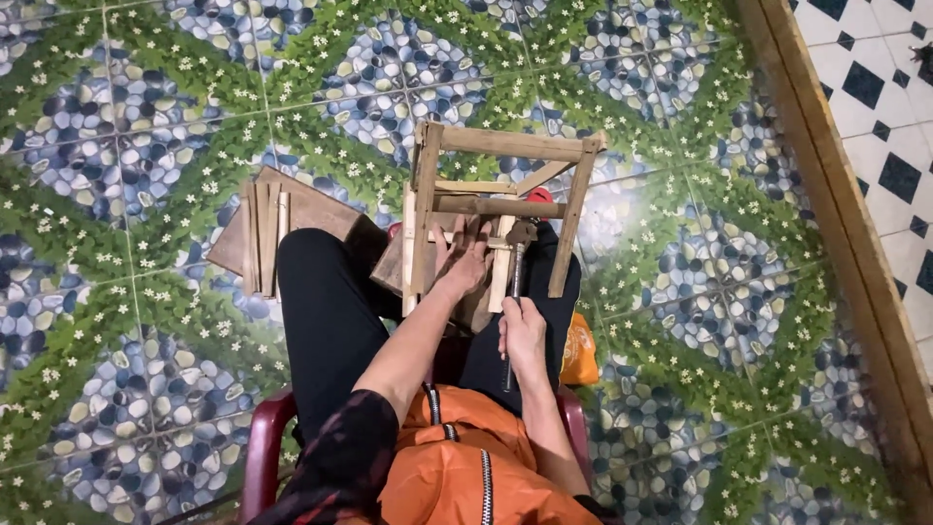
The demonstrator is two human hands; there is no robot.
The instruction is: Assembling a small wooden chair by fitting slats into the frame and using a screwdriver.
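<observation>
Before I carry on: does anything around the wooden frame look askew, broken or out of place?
Nothing looks broken. The wooden frame sits tilted across the lap, left hand bracing it, right hand gripping the hammer. Loose slats lie piled on a board on the floor.

The wooden frame (pixel 501 199) stands on the person's lap, ahead of the chair (pixel 264 442); the left hand (pixel 465 261) rests on a slat inside the frame; the right hand (pixel 523 335) sits nearer the body, gripping the hammer (pixel 515 282), whose head lies against the frame; a stack of boards (pixel 277 233) lies on the floor (pixel 136 146) to the left; a wooden threshold (pixel 841 224) runs along the right.
</observation>
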